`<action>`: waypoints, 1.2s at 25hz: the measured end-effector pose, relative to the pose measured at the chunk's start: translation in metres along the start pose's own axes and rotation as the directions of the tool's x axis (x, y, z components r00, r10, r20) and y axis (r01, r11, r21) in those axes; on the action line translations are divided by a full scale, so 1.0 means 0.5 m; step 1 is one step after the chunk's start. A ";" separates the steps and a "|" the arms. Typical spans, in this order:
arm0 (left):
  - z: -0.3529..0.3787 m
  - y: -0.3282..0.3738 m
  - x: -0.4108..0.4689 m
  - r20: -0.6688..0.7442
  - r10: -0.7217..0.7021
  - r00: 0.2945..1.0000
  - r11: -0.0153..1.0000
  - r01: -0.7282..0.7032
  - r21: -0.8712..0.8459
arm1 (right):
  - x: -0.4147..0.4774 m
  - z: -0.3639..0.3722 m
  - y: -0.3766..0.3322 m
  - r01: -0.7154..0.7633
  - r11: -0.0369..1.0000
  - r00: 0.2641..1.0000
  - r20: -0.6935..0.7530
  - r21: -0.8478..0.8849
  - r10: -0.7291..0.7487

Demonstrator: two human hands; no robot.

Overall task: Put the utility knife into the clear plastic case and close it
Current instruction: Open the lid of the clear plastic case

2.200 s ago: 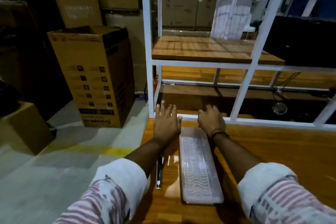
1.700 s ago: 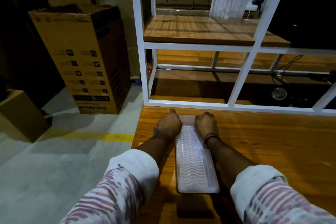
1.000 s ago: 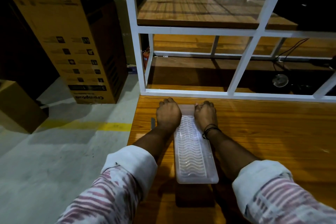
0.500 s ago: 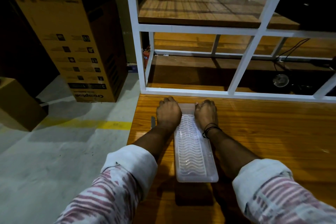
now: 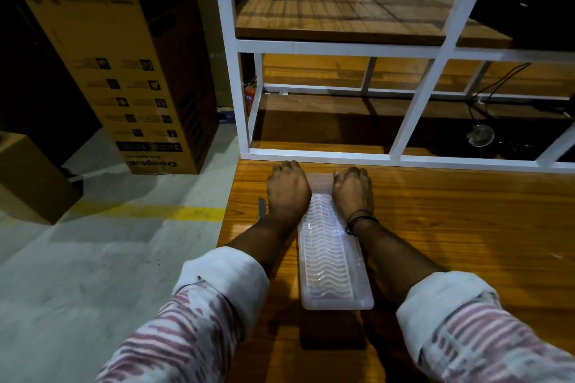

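A long clear plastic case (image 5: 329, 261) with a wavy ribbed lid lies lengthwise on the wooden table (image 5: 466, 242), lid down. My left hand (image 5: 287, 188) and my right hand (image 5: 353, 188) sit on its far corners with fingers curled over the far end. The fingertips are hidden. The utility knife (image 5: 262, 208) lies on the table just left of the case. Only its far tip shows beside my left wrist; my left forearm covers the rest.
A white metal shelf frame (image 5: 311, 155) stands right behind the hands, with wooden shelves inside. The table's left edge runs close to the knife. A tall cardboard box (image 5: 124, 71) and a smaller box (image 5: 28, 177) stand on the floor to the left.
Both hands drew back from lying flat beyond the case and curled onto its far end. Over the last second they have stayed put and the case has not moved.
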State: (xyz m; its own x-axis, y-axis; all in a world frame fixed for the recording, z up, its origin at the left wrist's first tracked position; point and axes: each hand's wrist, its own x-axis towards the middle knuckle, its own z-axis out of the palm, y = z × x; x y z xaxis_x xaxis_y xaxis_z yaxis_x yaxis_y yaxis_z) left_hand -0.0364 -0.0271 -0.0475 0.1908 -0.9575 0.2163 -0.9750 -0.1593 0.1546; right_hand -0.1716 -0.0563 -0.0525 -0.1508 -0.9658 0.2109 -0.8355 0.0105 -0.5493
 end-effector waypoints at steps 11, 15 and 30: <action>0.001 -0.016 -0.004 -0.047 -0.095 0.994 0.993 0.091 -0.080 | -0.263 -0.123 -0.056 0.559 0.787 0.793 0.448 -0.262 -0.413; -0.007 0.009 -0.009 -0.009 -0.079 0.997 0.995 0.078 -0.058 | -0.316 -0.176 -0.074 0.498 0.747 0.786 0.592 -0.440 -0.176; -0.002 -0.008 -0.073 0.220 -0.222 0.950 0.369 0.291 -0.883 | -0.289 -0.204 -0.121 0.631 0.686 0.535 0.843 -0.364 -0.045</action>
State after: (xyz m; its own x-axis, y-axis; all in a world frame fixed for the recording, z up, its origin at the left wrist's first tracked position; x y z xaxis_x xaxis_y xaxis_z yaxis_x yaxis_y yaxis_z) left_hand -0.0393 0.0088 -0.0549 0.3726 -0.9271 -0.0412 -0.2040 -0.1251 0.9709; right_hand -0.1531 0.1090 0.0324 0.4022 -0.7360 -0.5445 -0.8602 -0.5075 0.0506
